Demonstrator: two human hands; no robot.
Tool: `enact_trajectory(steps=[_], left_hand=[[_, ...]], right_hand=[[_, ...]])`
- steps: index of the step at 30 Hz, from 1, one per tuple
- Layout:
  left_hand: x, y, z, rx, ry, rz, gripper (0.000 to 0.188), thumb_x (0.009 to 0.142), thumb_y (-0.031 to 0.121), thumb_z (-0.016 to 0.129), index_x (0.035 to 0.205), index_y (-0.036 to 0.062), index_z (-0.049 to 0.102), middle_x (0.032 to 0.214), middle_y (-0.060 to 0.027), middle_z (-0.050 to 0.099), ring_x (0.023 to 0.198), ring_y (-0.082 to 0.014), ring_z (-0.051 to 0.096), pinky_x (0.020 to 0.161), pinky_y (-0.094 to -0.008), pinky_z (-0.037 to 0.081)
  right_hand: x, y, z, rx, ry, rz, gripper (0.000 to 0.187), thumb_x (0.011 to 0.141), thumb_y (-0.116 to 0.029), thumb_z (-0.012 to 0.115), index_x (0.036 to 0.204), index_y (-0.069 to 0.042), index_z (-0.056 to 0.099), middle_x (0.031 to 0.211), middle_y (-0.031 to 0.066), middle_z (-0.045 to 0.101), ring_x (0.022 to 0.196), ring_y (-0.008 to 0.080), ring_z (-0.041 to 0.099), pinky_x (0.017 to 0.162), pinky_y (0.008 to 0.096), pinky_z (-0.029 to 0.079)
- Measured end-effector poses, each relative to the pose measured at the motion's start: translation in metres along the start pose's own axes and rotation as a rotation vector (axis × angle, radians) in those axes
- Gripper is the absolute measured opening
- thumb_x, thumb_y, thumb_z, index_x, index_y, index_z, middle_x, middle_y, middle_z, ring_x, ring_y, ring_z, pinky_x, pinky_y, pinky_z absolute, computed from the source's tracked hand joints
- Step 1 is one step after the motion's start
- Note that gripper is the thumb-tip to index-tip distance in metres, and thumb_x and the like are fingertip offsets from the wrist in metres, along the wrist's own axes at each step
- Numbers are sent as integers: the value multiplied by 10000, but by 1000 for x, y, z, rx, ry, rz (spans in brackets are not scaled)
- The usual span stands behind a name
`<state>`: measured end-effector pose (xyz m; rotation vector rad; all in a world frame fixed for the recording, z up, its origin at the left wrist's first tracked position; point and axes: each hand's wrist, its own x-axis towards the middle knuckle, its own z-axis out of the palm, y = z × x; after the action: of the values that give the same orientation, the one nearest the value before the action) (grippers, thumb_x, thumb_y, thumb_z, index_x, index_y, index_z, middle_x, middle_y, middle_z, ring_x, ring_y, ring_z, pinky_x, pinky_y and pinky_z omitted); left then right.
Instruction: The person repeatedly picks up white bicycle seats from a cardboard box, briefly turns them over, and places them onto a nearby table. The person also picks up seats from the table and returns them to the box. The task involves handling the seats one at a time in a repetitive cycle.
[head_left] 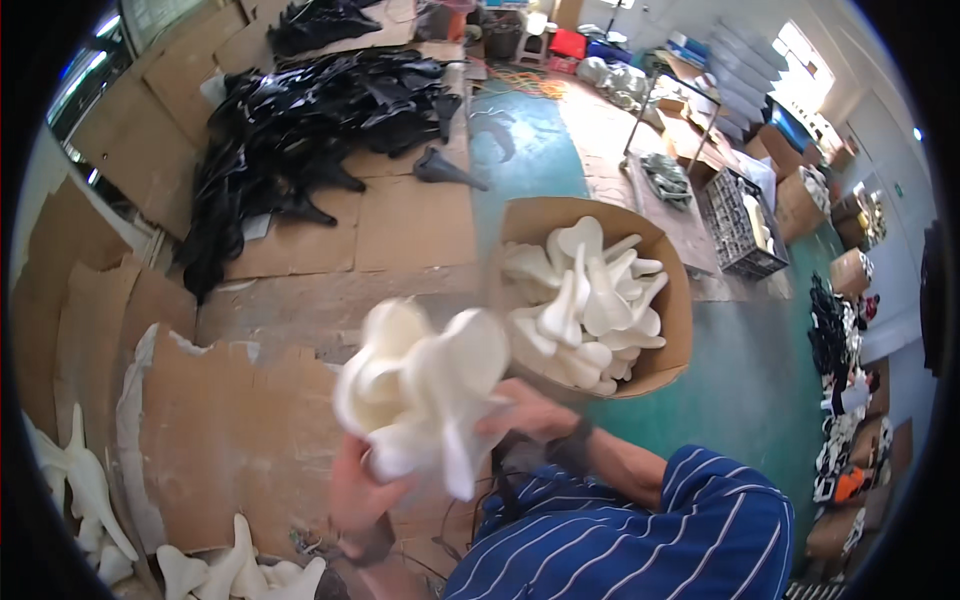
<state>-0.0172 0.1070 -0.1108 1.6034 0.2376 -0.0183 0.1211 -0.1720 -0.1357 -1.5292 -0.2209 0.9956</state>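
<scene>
In front of me I hold up a bunch of white bicycle-saddle-shaped pieces [430, 375], smooth, with broad rounded ends and narrower tips. My left hand [365, 490] grips the bunch from below on its left side, fingers curled round a piece. On the right side, my right hand [535, 410] closes on the bunch, partly hidden behind it. How many pieces overlap there I cannot make out. Just beyond my right hand stands a cardboard box [675, 325], filled with similar white pieces [585, 300] lying jumbled.
A heap of glossy black pieces [320, 120] lies on cardboard at the far left, with one black piece [445, 170] apart from it. More white pieces [240, 570] fill the near left corner. A black crate [745, 225] and a metal-framed cart [680, 170] stand at the right.
</scene>
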Motion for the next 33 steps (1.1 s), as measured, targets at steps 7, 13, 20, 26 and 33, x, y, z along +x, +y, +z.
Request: enact_trajectory(steps=[7, 13, 20, 26, 33], left_hand=[[158, 40, 192, 673, -38, 796, 866, 775, 259, 862, 1511, 64, 450, 1520, -191, 487, 1430, -380, 428, 1182, -454, 372], [121, -49, 206, 503, -298, 444, 655, 823, 223, 830, 1393, 27, 573, 1365, -197, 617, 1277, -379, 578, 1084, -435, 476], [10, -158, 114, 451, -138, -126, 542, 857, 239, 811, 1316, 12, 635, 1281, -176, 696, 1179, -307, 668, 1008, -401, 522], [-63, -226, 70, 185, 106, -445, 477, 905, 108, 751, 1345, 4, 600, 1229, -172, 702, 1097, -246, 683, 955, -379, 558], [-71, -206, 32, 164, 234, -336, 442, 944, 78, 720, 1363, 8, 600, 1217, -122, 697, 1104, -196, 669, 932, -337, 562]], right_hand=[[-101, 21, -177, 229, 604, -382, 536, 850, -145, 782, 1324, 43, 617, 1178, 123, 730, 1045, 205, 700, 961, 349, 534], [-69, 156, -242, -819, 1147, -41, 846, 817, -488, 808, 1384, 86, 554, 1350, 279, 631, 1247, 358, 622, 1062, 408, 482], [12, 230, -169, -453, 63, 226, 923, 752, -664, 776, 1371, -6, 582, 1279, 272, 667, 1221, 437, 617, 1058, 471, 487], [-2, 278, -134, -807, 32, 357, 455, 869, -453, 695, 1208, -149, 715, 1097, 207, 747, 1021, 377, 713, 886, 496, 563], [56, 208, -230, -1241, 565, 72, 196, 822, -258, 658, 732, -103, 738, 786, 169, 736, 718, 362, 726, 656, 522, 556]])
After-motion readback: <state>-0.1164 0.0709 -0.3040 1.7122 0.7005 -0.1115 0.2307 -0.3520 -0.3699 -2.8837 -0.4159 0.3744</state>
